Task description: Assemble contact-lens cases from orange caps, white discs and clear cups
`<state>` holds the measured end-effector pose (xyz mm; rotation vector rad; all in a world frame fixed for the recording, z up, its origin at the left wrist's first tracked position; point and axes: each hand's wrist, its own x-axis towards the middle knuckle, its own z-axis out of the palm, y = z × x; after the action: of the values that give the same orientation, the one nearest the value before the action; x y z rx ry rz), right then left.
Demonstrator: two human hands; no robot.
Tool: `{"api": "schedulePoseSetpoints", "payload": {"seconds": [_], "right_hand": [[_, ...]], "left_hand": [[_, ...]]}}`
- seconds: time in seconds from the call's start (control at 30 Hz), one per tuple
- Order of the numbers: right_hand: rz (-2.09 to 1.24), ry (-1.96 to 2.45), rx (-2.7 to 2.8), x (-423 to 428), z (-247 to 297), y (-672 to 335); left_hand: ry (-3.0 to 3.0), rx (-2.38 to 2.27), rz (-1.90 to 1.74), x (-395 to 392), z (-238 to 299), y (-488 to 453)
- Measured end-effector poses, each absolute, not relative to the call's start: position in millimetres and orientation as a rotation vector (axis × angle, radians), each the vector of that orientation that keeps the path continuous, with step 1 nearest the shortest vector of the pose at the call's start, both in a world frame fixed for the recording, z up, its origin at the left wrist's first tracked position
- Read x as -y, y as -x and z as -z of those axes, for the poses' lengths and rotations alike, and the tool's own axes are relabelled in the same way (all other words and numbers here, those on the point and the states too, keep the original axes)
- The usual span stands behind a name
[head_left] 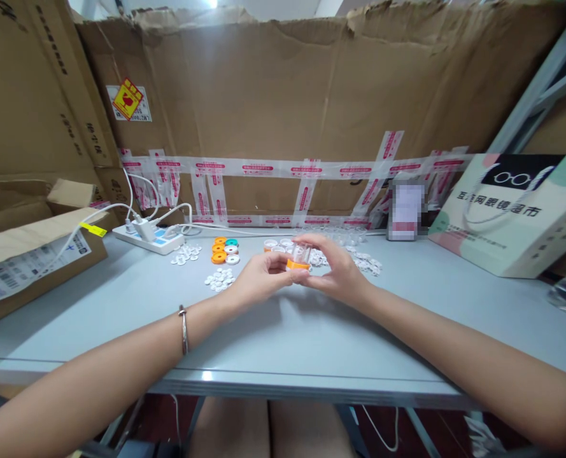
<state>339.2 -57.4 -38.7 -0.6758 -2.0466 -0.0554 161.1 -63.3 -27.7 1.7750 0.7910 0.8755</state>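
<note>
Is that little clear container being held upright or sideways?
Roughly upright: the clear container rises above its orange ring; unclear which end opens.

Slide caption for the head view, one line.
Left hand and right hand hold a clear, orange-ended container at a grey table, small white pieces nearby.

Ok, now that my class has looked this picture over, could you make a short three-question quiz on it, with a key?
1. True or false: only the right hand touches the clear container.
2. On which of the person's wrists is the bracelet worn?
3. Choose one. As seen in the picture, the power strip lies:
a) left of the orange discs
b) right of the orange discs
c) on top of the orange discs

Key:
1. False; the left hand touches it too.
2. The left.
3. a
</note>
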Motion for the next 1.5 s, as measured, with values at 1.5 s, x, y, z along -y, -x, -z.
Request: {"api": "schedulePoseSetpoints", "payload": {"seconds": [1.5], "right_hand": [[-0.923,0.827,1.763,60,20,-345]], "left_hand": [[-1.616,-0.463,-0.688,49,31,-149]]}}
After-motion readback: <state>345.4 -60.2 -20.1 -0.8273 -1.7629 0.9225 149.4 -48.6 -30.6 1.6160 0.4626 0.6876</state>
